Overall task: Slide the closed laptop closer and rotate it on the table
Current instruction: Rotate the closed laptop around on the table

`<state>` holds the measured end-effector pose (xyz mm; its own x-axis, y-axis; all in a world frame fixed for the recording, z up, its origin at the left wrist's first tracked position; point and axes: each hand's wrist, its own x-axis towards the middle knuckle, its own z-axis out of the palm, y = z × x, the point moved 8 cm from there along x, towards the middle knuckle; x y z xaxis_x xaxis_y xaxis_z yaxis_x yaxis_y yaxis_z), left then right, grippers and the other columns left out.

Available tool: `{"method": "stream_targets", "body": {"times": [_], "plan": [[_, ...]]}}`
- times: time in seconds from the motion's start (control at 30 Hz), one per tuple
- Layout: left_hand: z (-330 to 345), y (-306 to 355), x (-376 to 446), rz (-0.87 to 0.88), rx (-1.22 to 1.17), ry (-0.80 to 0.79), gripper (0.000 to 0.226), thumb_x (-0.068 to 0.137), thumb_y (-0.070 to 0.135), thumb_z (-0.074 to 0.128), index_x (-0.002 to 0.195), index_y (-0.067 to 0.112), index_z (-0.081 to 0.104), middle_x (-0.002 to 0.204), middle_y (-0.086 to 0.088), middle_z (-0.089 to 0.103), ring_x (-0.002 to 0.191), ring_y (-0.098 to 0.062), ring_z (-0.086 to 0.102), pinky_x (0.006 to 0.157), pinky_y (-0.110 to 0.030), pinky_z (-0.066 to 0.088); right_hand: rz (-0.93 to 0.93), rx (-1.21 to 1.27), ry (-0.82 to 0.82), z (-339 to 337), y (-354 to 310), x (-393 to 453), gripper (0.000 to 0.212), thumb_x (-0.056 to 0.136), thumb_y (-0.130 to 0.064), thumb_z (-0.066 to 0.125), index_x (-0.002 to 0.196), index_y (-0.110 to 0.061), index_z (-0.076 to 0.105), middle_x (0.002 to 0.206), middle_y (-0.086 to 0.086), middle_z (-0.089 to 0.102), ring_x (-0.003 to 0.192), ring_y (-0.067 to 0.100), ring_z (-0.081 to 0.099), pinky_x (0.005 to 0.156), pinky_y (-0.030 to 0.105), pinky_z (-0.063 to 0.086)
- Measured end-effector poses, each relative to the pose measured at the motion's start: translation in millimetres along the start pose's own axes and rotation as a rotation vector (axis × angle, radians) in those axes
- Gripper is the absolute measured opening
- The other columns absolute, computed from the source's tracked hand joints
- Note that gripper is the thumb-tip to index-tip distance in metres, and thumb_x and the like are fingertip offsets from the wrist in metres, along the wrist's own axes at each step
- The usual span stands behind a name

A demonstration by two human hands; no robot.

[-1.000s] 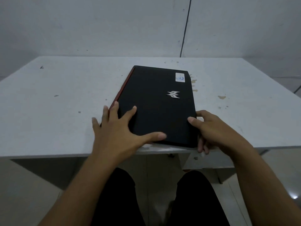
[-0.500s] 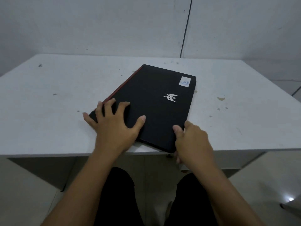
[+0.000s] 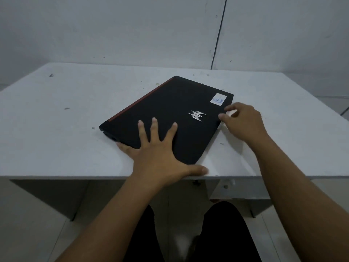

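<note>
A closed black laptop lies at an angle on the white table, close to the front edge. It has a silver logo, a pale sticker at its far right corner and a red strip along its far left side. My left hand is spread flat on the lid's near part, the thumb hooked around the near corner and the little finger against the near side. My right hand holds the laptop's right side, thumb on top, fingers curled at the edge.
The table's front edge runs just below the laptop's near corner. A grey wall with a dark vertical seam stands right behind the table. My dark-clad legs are under the table. Small stains dot the tabletop.
The laptop has turned clockwise, its near end swinging left. My right hand moved from the near right corner up along the right side. My left hand shifted right on the lid.
</note>
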<state>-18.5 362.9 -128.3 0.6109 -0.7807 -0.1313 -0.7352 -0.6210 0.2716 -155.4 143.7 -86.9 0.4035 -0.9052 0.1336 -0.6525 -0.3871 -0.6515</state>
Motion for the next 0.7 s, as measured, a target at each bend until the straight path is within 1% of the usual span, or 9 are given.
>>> {"method": "stream_targets", "body": {"times": [0.03, 0.07, 0.13, 0.27, 0.33, 0.47, 0.53, 0.6, 0.7], "plan": [[0.8, -0.4, 1.5, 0.003, 0.031, 0.036, 0.133, 0.048, 0.103, 0.047, 0.159, 0.053, -0.008, 0.170, 0.001, -0.026, 0.150, -0.033, -0.034, 0.105, -0.085, -0.003, -0.003, -0.006, -0.016, 7.2, 0.9, 16.9, 0.040, 0.089, -0.044, 0.070, 0.124, -0.025, 0.070, 0.120, 0.007, 0.063, 0.110, 0.026, 0.063, 0.090, 0.031, 0.044], [1.1, -1.9, 2.1, 0.007, 0.037, 0.067, 0.129, 0.052, 0.098, 0.049, 0.159, 0.053, -0.006, 0.170, 0.000, -0.024, 0.151, -0.033, -0.033, 0.105, -0.085, -0.001, 0.002, -0.017, -0.031, 14.1, 0.8, 31.6, 0.049, 0.090, -0.048, 0.067, 0.133, -0.025, 0.065, 0.131, 0.010, 0.054, 0.119, 0.028, 0.059, 0.095, 0.034, 0.043], [1.6, -3.4, 1.8, 0.021, 0.032, 0.102, 0.124, 0.055, 0.094, 0.048, 0.159, 0.053, -0.005, 0.171, 0.000, -0.022, 0.152, -0.032, -0.031, 0.105, -0.085, 0.000, 0.008, -0.069, -0.061, 27.9, -2.1, 55.7, 0.060, 0.092, -0.057, 0.060, 0.144, -0.028, 0.055, 0.145, 0.011, 0.041, 0.133, 0.033, 0.048, 0.109, 0.042, 0.036], [2.0, -3.1, 1.9, 0.032, 0.035, 0.118, 0.123, 0.055, 0.094, 0.046, 0.159, 0.052, -0.004, 0.171, 0.001, -0.019, 0.153, -0.032, -0.029, 0.105, -0.085, -0.001, 0.037, -0.185, -0.185, 47.4, -2.5, 83.8, 0.073, 0.090, -0.072, 0.047, 0.155, -0.040, 0.039, 0.167, 0.010, 0.018, 0.151, 0.035, 0.022, 0.119, 0.052, 0.017], [1.9, -3.3, 1.3, 0.029, 0.027, 0.114, 0.123, 0.054, 0.093, 0.047, 0.159, 0.053, -0.003, 0.171, 0.001, -0.019, 0.153, -0.031, -0.029, 0.105, -0.085, -0.002, 0.033, -0.194, -0.227, 49.0, 0.8, 91.3, 0.080, 0.086, -0.080, 0.046, 0.157, -0.045, 0.034, 0.170, 0.010, 0.012, 0.154, 0.034, 0.016, 0.120, 0.055, 0.013], [-0.3, -5.6, 2.3, 0.039, 0.004, 0.081, 0.125, 0.048, 0.090, 0.048, 0.158, 0.055, -0.001, 0.171, 0.005, -0.018, 0.153, -0.029, -0.029, 0.105, -0.085, -0.003, 0.013, -0.215, -0.228, 45.3, 5.1, 95.0, 0.084, 0.082, -0.085, 0.044, 0.156, -0.047, 0.034, 0.163, 0.011, 0.026, 0.149, 0.036, 0.028, 0.117, 0.053, 0.021], [-4.0, -10.8, 5.2, 0.061, -0.016, 0.067, 0.125, 0.046, 0.087, 0.051, 0.157, 0.057, 0.002, 0.171, 0.007, -0.016, 0.154, -0.026, -0.027, 0.106, -0.084, -0.003, 0.019, -0.217, -0.215, 43.6, 6.3, 92.1, 0.084, 0.082, -0.085, 0.044, 0.156, -0.046, 0.035, 0.161, 0.012, 0.029, 0.147, 0.038, 0.030, 0.116, 0.054, 0.023], [-8.7, -18.8, 8.4, 0.100, -0.031, 0.045, 0.123, 0.046, 0.086, 0.055, 0.155, 0.059, 0.005, 0.171, 0.010, -0.014, 0.154, -0.022, -0.026, 0.108, -0.082, -0.004, 0.040, -0.216, -0.196, 43.3, 9.6, 85.7, 0.084, 0.083, -0.084, 0.043, 0.157, -0.044, 0.034, 0.161, 0.014, 0.027, 0.147, 0.039, 0.028, 0.117, 0.053, 0.022], [-16.6, -35.2, 14.3, 0.167, -0.055, 0.004, 0.122, 0.047, 0.083, 0.063, 0.154, 0.063, 0.009, 0.170, 0.015, -0.012, 0.154, -0.015, -0.026, 0.110, -0.079, -0.010, 0.081, -0.212, -0.150, 42.0, 15.2, 70.3, 0.085, 0.085, -0.083, 0.040, 0.159, -0.042, 0.029, 0.165, 0.016, 0.018, 0.149, 0.039, 0.022, 0.118, 0.052, 0.018]]}}
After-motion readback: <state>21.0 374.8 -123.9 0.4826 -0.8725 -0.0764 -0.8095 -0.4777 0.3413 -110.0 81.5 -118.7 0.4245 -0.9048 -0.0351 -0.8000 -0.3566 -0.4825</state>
